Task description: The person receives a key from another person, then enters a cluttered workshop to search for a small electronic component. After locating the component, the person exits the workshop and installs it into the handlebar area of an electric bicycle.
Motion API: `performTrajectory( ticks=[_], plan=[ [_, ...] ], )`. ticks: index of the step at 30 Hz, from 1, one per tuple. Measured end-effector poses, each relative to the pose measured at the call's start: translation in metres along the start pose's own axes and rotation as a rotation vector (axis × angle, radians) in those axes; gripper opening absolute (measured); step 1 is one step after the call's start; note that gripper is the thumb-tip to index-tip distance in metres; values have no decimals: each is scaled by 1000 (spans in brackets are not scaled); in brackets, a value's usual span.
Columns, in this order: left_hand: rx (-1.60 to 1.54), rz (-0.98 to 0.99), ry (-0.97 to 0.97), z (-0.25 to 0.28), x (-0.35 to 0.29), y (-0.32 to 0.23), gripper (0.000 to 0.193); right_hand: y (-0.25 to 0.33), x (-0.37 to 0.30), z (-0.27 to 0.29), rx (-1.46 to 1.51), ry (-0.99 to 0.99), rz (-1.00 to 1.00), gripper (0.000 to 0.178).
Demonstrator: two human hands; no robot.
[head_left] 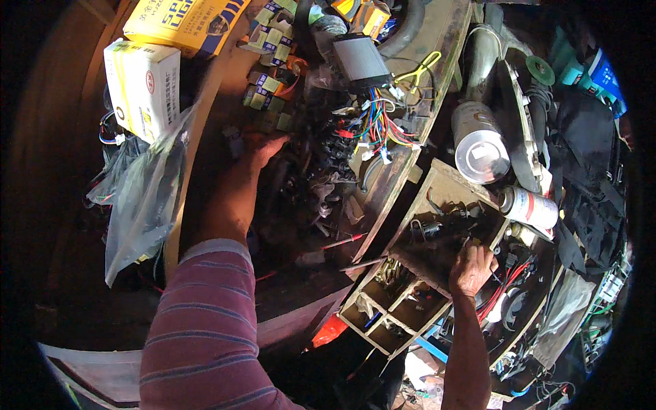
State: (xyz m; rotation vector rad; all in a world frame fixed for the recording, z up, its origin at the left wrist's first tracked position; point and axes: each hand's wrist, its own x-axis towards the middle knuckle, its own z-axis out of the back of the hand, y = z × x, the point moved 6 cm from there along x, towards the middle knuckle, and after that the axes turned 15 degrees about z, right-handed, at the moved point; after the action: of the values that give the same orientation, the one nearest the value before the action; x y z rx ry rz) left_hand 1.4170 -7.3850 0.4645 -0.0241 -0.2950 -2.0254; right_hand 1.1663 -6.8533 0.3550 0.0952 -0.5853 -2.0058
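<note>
My left hand [265, 148] reaches into the shadowed wooden bin, close to a stack of small green-and-yellow boxes [263, 91]. Shadow hides most of its fingers, so their grip cannot be told. On the other side, my right hand [473, 270] is closed at the right-hand wall of a divided wooden tray [420, 263]. Its fingers are curled together; what they hold is hidden. Small metal parts [427, 230] lie in the tray's large compartment, and brass-coloured pieces [389, 272] fill a smaller one. Red wires [504, 290] run just right of that hand.
A silver finned module [361, 58] with coloured wires [386, 126] stands at the back. White [145, 89] and yellow boxes [184, 24] and a clear plastic bag [147, 205] are at left. A silver cylinder [478, 143] and a white spray can [531, 208] lie beyond the tray.
</note>
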Motion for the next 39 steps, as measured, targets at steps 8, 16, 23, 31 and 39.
performTrajectory(
  ticks=[8, 16, 23, 31, 39],
  plan=[
    [22, -72, -43, -30, 5, 27, 45, 7, 2, 0, -12, -29, 26, 17],
    [24, 58, 67, -59, 19, 31, 47, 7, 2, -2, -51, -39, 33, 26],
    [212, 77, 289, -65, 75, -4, 37, 8, 2, 0, -58, -20, 41, 23],
    [-25, -139, 72, -120, 107, 0, 37, 7, 5, 0, -75, -69, 11, 18],
    [-227, -237, -238, -126, 107, 21, 39, 6, 5, 1, -35, -77, 17, 18]
  ],
)
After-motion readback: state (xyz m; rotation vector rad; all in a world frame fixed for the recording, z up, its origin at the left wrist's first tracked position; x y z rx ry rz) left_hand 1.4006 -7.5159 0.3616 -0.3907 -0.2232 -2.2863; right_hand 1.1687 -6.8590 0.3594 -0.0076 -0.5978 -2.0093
